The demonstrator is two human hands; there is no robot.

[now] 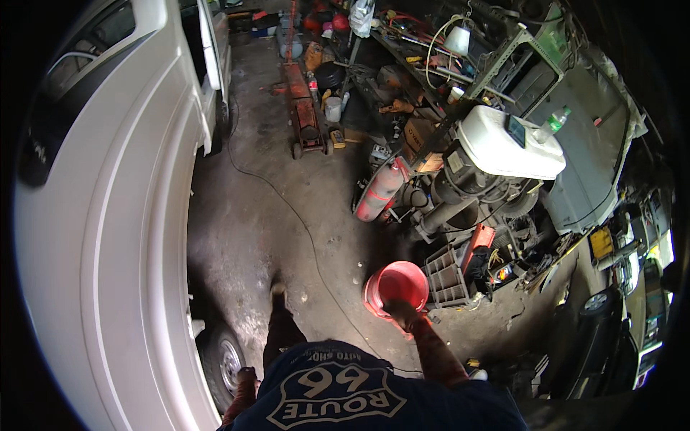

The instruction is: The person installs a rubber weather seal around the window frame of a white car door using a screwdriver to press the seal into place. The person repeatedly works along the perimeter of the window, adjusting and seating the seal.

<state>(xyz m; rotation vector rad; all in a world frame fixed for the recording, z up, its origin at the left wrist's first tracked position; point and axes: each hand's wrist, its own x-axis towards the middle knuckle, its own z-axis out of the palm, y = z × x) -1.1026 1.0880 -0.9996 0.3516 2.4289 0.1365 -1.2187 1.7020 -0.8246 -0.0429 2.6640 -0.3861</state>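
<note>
The right hand [400, 310] is at the red bucket [404, 276]; the left hand [247, 375] is near a wheel [228, 359]. I cannot tell either grip.

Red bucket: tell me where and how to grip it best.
Take the rim of the red bucket at its near side, coming from the person's side and above: its open mouth faces upward, so a hand could likely hook over the edge. The right hand is at that stretch, while the grey slatted crate crowds the bucket's right side.
</note>
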